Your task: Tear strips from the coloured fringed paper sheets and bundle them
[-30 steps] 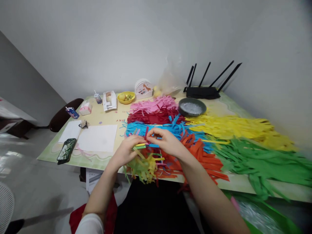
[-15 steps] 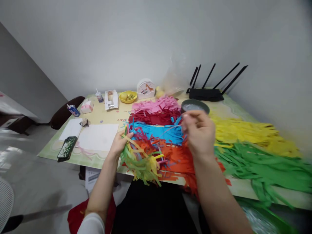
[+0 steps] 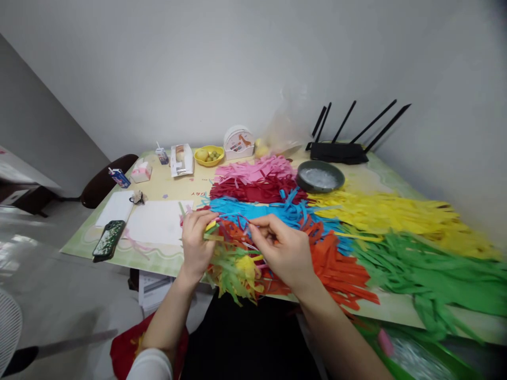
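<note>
My left hand [image 3: 197, 241] is closed around the gathered end of a bundle of colored strips [image 3: 233, 272], mostly yellow and green, which hangs over the table's front edge. My right hand [image 3: 284, 248] pinches the end of a thin dark pink strip [image 3: 236, 215], stretched across toward my left fingers. Beneath and behind my hands lie fringed piles: orange strips [image 3: 344, 274], blue strips [image 3: 253, 210], dark red strips [image 3: 253, 191] and pink strips [image 3: 261, 170]. Whether the strips are paper or cloth I cannot tell.
Yellow strips [image 3: 396, 214] and green strips [image 3: 439, 272] cover the right side. Behind them are a dark round bowl [image 3: 320, 177] and a black router [image 3: 338, 153]. A phone [image 3: 109, 238] and white sheets [image 3: 158, 221] lie left. A green bin [image 3: 447, 353] is below.
My right hand has come down and left from beside the bowl, closer to my left hand. The bowl is now uncovered. My left hand has turned slightly, still gripping the bundle.
</note>
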Demonstrator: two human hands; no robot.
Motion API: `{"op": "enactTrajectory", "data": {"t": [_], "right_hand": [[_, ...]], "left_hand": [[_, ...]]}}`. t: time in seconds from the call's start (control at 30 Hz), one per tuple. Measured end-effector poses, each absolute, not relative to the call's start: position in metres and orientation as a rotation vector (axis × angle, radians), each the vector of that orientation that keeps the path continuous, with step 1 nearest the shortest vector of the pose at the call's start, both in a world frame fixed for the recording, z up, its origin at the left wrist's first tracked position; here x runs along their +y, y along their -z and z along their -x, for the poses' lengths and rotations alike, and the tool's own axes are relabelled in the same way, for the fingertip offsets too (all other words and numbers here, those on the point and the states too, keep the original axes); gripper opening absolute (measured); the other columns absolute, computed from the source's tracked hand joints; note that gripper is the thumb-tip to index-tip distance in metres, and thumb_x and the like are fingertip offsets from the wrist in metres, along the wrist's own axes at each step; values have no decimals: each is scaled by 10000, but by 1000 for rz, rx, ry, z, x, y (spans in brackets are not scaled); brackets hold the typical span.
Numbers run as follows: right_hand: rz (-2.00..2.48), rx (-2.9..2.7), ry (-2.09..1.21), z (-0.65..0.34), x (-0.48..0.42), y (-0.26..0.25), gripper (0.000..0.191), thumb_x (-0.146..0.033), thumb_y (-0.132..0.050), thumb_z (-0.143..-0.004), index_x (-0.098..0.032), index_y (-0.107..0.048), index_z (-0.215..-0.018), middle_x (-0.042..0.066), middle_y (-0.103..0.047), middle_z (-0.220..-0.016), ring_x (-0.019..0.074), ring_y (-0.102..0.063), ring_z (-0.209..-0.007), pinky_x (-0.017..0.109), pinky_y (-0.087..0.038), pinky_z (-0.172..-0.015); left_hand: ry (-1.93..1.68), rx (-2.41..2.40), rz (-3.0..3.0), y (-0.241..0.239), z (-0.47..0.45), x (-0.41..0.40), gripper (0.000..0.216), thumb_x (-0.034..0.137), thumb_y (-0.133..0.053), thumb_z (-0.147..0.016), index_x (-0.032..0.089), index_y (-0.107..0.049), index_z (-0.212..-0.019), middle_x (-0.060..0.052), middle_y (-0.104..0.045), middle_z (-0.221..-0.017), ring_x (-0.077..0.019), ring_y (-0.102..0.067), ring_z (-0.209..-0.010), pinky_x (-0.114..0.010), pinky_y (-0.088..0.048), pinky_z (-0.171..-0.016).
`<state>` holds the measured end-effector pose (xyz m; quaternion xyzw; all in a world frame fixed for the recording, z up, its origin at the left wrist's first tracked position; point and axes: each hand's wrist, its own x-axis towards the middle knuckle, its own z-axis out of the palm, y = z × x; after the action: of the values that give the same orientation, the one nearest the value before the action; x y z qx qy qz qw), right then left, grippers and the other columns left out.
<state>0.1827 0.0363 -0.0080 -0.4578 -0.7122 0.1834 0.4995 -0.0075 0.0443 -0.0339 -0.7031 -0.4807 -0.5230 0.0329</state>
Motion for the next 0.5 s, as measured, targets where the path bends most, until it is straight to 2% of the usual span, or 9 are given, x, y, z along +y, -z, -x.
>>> {"op": "enactTrajectory", "data": {"t": [0.23,0.5], "right_hand": [[1129,-1764,-501,-182,30,11,118,-249,-552,-883,-192,-614,-800,-36,-578,-566,91,-511,-460,207,-389,-492],[1166,-1726,-582,-182,31,12,128,-275,-555,-871,-198,-611,-787,-36,-563,-548,99,-506,-458,219,-369,-483]], "left_hand": [[1415,-1257,2045,34,6,41,195,170,-629,-846,217,-682,-1028,-73,-696,-987,-204,-609,-895,-344,-453,-807],[1383,-1232,2034,33,5,40,207,174,-625,-852,227,-680,-1044,-70,-702,-981,-204,-613,-897,-341,-445,-804]]}}
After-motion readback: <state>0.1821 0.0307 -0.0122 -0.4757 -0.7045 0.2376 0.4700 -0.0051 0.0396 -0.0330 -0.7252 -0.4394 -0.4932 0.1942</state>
